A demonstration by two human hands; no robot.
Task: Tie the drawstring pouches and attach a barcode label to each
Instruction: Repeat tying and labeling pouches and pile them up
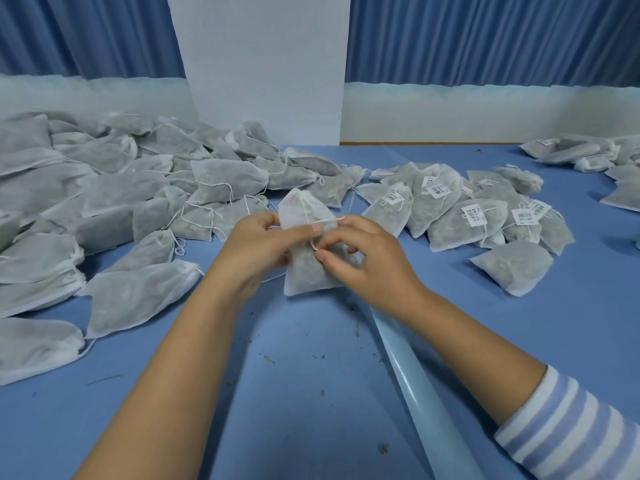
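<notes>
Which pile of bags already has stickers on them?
The right-hand pile of white mesh drawstring pouches: white barcode labels show on them. The left-hand pile has none.

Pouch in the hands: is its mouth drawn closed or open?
Drawn closed: the pouch top is bunched, its drawstring pulled out between left hand and right hand. Knotted: cannot tell.

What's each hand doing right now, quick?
Left hand: grips the white fabric drawstring pouch.
Right hand: pinches that pouch's thin white cord.
</notes>
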